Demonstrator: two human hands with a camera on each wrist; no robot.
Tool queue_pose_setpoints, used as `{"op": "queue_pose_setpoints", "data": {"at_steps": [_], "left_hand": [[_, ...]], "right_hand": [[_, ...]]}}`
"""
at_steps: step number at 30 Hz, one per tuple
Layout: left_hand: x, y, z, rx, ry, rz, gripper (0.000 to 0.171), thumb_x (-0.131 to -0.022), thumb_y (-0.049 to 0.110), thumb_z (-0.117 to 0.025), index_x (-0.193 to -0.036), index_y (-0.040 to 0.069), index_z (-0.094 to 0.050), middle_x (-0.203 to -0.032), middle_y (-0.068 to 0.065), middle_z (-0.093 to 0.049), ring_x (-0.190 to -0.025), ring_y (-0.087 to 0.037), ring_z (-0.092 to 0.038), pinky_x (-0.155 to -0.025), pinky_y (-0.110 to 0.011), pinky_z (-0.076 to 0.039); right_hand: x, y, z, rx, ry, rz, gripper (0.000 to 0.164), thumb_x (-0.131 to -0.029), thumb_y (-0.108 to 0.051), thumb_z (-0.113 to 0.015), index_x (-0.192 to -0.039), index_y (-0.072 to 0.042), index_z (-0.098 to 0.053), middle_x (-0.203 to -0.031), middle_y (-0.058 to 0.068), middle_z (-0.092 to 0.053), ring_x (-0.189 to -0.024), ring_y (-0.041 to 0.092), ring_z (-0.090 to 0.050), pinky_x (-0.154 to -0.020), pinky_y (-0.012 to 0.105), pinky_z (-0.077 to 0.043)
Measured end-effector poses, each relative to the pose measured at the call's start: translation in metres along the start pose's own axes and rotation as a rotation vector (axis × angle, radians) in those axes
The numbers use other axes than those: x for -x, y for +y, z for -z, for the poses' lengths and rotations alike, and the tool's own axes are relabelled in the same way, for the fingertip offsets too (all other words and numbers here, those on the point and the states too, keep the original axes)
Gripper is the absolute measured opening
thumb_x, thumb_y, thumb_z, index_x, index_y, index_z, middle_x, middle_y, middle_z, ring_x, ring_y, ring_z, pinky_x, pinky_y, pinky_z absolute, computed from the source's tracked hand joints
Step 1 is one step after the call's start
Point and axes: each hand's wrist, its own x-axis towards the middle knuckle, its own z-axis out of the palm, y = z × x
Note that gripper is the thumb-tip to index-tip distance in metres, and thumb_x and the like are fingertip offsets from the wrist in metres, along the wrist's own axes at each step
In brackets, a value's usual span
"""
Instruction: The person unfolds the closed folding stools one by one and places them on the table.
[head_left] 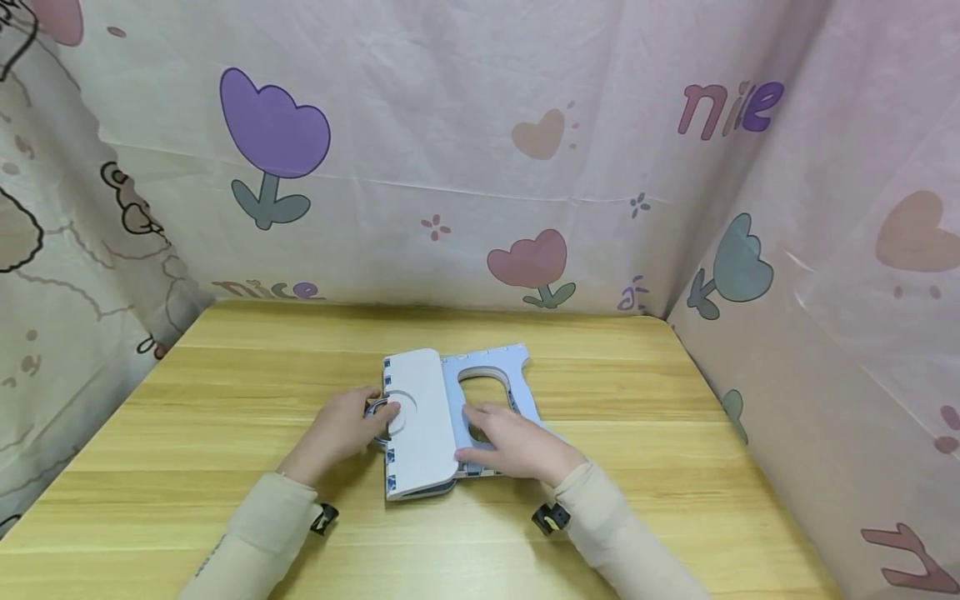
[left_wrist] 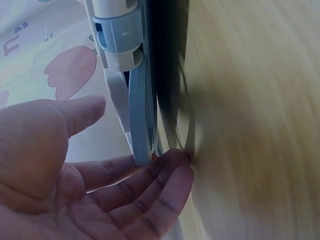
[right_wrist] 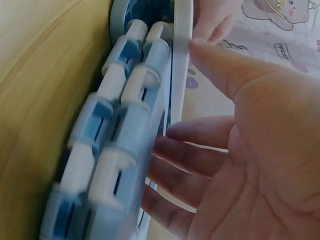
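A folding step stool (head_left: 422, 450) in white and pale blue lies partly folded on the table. Its white panel is on the left; a blue leg frame (head_left: 516, 367) with a large rounded opening spreads to the right. At the left edge my left hand (head_left: 337, 429) has its fingers curled under the blue carry handle (left_wrist: 141, 125), with the thumb above the white panel. My right hand (head_left: 521, 446) reaches over the leg frame with fingers spread and touching it at the opening. The right thumb lies by the white panel's edge. Blue and white hinge knuckles (right_wrist: 107, 165) show in the right wrist view.
The wooden table (head_left: 285, 350) extends around the stool on every side. A printed curtain (head_left: 420, 150) with tulips and hearts hangs behind it and at both sides. Dark wrist devices (head_left: 551, 517) sit at both cuffs.
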Motion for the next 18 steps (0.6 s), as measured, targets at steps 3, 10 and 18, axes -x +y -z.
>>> {"op": "queue_pose_setpoints", "data": {"at_steps": [3,10,18], "left_hand": [[0.001,0.000,0.001,-0.002,0.004,0.007,0.053,-0.107,0.041,-0.064,-0.133,-0.005,-0.064,-0.102,-0.016,-0.072,-0.068,-0.018,-0.064,-0.065,-0.032,-0.053],[0.002,-0.003,0.002,0.018,0.008,0.026,0.037,-0.106,0.039,-0.066,-0.097,0.004,-0.065,-0.077,-0.007,-0.064,-0.063,-0.019,-0.060,-0.054,-0.030,-0.047],[0.000,-0.008,0.001,0.044,-0.006,0.034,0.042,-0.105,0.044,-0.066,-0.097,0.003,-0.064,-0.078,-0.007,-0.063,-0.064,-0.019,-0.059,-0.055,-0.030,-0.046]], "right_hand": [[0.009,0.003,0.004,0.002,0.016,-0.007,0.076,-0.103,-0.047,-0.071,-0.159,-0.001,-0.049,-0.160,0.020,-0.055,-0.147,0.034,-0.055,-0.124,0.049,-0.047],[0.020,0.009,0.006,0.032,0.022,-0.025,0.067,-0.093,-0.039,-0.084,-0.146,-0.002,-0.064,-0.146,0.018,-0.066,-0.130,0.031,-0.066,-0.113,0.047,-0.056],[0.021,0.007,0.002,0.054,0.044,0.034,0.046,-0.091,-0.029,-0.087,-0.129,-0.005,-0.077,-0.118,0.006,-0.076,-0.090,0.007,-0.061,-0.079,0.023,-0.057]]}}
